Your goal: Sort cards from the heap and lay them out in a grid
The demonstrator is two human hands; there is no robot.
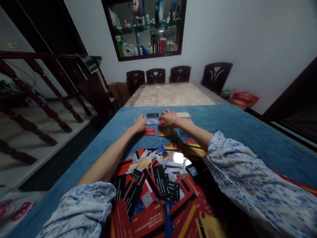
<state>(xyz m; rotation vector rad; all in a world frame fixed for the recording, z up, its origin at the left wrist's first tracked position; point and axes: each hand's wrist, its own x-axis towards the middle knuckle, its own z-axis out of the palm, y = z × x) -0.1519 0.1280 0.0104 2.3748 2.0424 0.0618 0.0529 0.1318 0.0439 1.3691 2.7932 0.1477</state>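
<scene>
Both my arms reach forward over a blue cloth [237, 125] on a long table. My left hand [140, 124] rests with fingers curled beside a pale card [152, 121], just above a red card [150, 132]. My right hand [169, 118] lies palm down, fingers bent, over a row of cards, touching them near a dark card [152, 115] and a cream card [183, 114]. A gold card [166, 133] lies under my right wrist. A large loose heap of red, black and gold cards [158, 185] sits close to me between my sleeves.
Beyond the blue cloth the bare marble tabletop [173, 94] runs to several dark wooden chairs [155, 76] against the wall. A glass-fronted wall cabinet [146, 28] hangs above. A wooden stair railing [49, 86] is on the left. Red bags [244, 98] lie at the right.
</scene>
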